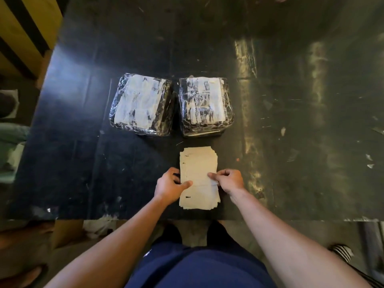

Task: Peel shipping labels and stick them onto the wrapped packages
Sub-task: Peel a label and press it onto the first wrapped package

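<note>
A stack of pale label sheets (198, 163) lies on the dark table (83, 121) near its front edge. My left hand (169, 185) grips the stack's left edge, thumb lying on top of the paper. My right hand (228, 180) pinches the right edge of the top sheet with thumb and forefinger. Beyond the stack sit two packages wrapped in clear film. The left package (141, 104) and the right package (205, 103) stand side by side, and each carries worn white label paper on its top.
Small paper scraps (368, 161) dot the table's right side. A yellow and black striped surface (22, 32) stands at the far left. Below the table's front edge are my legs and a striped shoe (340, 252).
</note>
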